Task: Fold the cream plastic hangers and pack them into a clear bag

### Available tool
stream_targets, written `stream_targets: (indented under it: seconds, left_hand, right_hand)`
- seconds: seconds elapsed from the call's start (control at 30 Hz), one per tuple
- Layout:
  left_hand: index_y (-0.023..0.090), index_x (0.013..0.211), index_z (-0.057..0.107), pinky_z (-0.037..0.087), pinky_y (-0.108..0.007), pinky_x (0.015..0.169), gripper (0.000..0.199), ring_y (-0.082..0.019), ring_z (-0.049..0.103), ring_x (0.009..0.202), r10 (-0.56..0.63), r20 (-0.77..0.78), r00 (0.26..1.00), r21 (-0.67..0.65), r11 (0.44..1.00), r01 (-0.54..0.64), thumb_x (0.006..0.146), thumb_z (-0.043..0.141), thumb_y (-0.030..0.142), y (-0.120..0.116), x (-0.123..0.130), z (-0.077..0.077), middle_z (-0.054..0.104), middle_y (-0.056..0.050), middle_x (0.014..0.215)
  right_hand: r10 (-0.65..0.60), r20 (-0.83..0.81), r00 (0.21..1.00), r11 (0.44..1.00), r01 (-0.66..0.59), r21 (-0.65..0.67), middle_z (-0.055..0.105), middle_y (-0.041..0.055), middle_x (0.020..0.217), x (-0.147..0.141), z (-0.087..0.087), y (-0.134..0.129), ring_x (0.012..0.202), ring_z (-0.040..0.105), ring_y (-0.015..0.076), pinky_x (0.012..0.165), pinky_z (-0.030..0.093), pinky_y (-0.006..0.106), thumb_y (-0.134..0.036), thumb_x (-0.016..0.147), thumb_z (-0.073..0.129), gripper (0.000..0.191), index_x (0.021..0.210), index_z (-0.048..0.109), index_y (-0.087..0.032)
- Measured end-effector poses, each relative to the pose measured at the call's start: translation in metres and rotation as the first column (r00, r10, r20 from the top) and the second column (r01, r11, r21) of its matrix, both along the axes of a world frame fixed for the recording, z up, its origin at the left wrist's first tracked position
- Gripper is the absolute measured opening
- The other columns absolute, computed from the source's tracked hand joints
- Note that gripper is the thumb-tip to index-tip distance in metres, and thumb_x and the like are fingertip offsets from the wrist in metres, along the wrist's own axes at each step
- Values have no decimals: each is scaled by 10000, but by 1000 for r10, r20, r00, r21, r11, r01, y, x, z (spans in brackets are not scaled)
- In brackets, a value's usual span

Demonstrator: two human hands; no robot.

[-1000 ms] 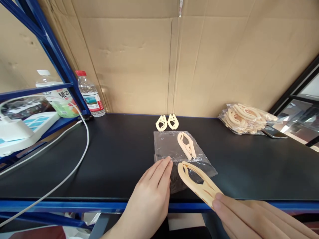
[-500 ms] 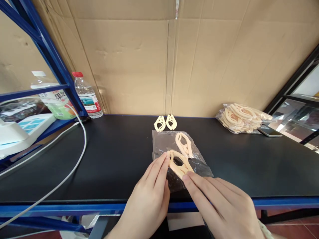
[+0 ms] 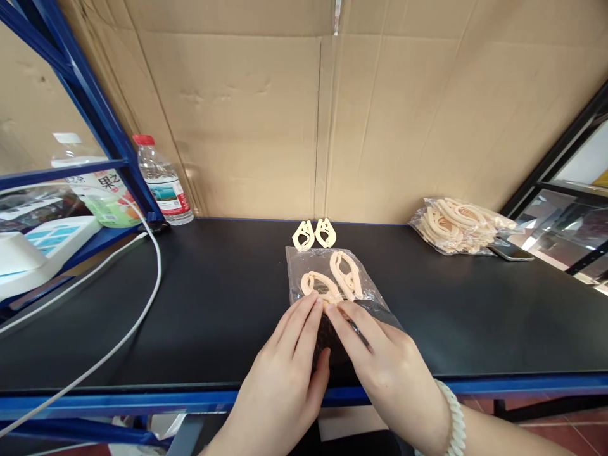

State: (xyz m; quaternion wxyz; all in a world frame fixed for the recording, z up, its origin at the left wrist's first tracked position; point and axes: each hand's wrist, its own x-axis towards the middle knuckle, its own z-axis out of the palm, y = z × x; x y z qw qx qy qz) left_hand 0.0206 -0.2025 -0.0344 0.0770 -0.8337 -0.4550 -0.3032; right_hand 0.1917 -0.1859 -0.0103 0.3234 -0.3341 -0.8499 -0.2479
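Observation:
A clear plastic bag (image 3: 295,261) lies flat on the black table near its front. Two cream folded plastic pieces lie on or in it: one (image 3: 352,278) at the right, and a nearer one (image 3: 314,278) at the left. My left hand (image 3: 287,361) has its fingertips pressed together on the lower end of the nearer piece. Touching that same end from the right is my right hand (image 3: 384,354), with its thumb hidden beneath. Two smaller cream pieces (image 3: 303,235) (image 3: 325,234) stand side by side beyond the bag.
Bagged cream pieces (image 3: 456,225) lie at the back right beside a phone (image 3: 512,249). A water bottle (image 3: 164,183) stands at the back left. A white cable (image 3: 137,323) crosses the table's left side. Cardboard (image 3: 247,126) rises behind.
The nearer cream piece has moved forward and left, further over the bag. My right hand has moved forward and left with it, close to my left hand; its bracelet now shows.

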Motion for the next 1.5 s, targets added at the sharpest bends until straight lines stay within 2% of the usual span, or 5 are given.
stream_targets:
  seconds: [0.23,0.63,0.87,1.17,1.5]
  left_hand:
    - [92,1430,345,449,-413,1091,530,-267,424,1344,-2,-5,1000,-38,999,1,914,456,147,1,1,1,451,-159,1449]
    - [85,1435,333,467,-429,1070,538,-276,444,1334,-9,-51,999,-12,1000,8,917,460,148,0,-2,1,456,-172,1447]
    - [117,1469,291,477,-448,1056,595,-292,446,1335,-17,-51,999,-30,999,16,898,455,130,1,-1,3,454,-162,1457]
    - [107,1464,305,473,-441,1060,581,-290,437,1345,-16,-50,999,-11,1000,15,905,460,138,1,-2,1,448,-166,1463]
    - [114,1487,265,474,-434,1058,643,-284,423,1357,-15,-69,997,-18,1000,13,869,441,103,0,-3,1,431,-152,1481]
  right_hand:
    - [-4,50,999,1000,5,-22,663,137,840,-10,0,8,551,614,164,474,563,282,26,847,397,331,1029,672,5]
    - [-13,118,993,994,25,-104,649,132,856,-13,-9,12,742,634,232,620,594,331,65,728,547,303,995,673,1]
    - [44,169,985,984,-13,-180,649,108,914,-12,-6,5,803,618,231,718,583,365,-23,788,607,255,1038,649,-51]
    - [-33,225,974,981,75,-179,656,120,974,-11,-6,9,879,617,255,771,552,394,-66,806,618,308,1114,618,-61]
    - [-15,217,976,983,54,-177,653,105,1004,-14,-14,3,921,609,249,805,516,392,-129,865,588,244,1107,599,-102]
